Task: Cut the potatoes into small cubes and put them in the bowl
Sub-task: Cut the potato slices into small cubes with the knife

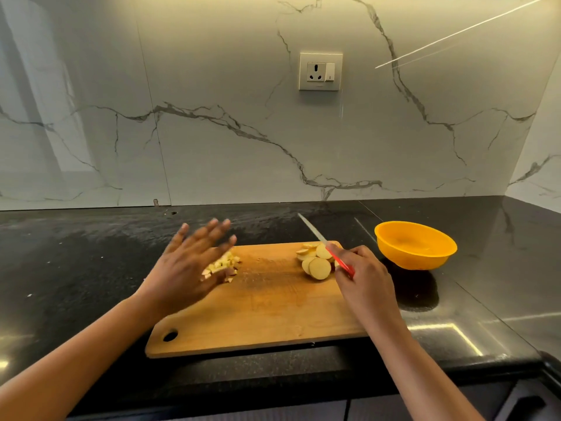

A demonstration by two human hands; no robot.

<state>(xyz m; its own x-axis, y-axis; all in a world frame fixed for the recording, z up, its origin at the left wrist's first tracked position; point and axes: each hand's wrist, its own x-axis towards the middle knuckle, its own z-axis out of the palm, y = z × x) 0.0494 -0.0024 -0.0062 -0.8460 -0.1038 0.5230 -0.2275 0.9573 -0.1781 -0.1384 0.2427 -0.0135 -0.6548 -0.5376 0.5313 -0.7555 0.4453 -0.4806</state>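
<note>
Potato slices in a loose overlapping pile at the far right corner of a wooden cutting board; potato cubes heaped at the far left part of the same board.

Surface and room: black stone counter, glossy, with light reflections at right. White veined marble backsplash behind, with a wall socket above the board. Orange bowl upright on the counter, right of the board and apart from it.

Hands: left hand flat, fingers spread and straight, motion-blurred, over the cube heap and partly hiding it; contact not discernible. Right hand wrapped round the red handle of a knife, just right of the slices, blade angled far and left past the board's far edge.

Edges and room: bare board between the two piles and across the near half. Hanging hole at near left corner. Near edge of board close to the counter's front edge. Open counter left of the board.
</note>
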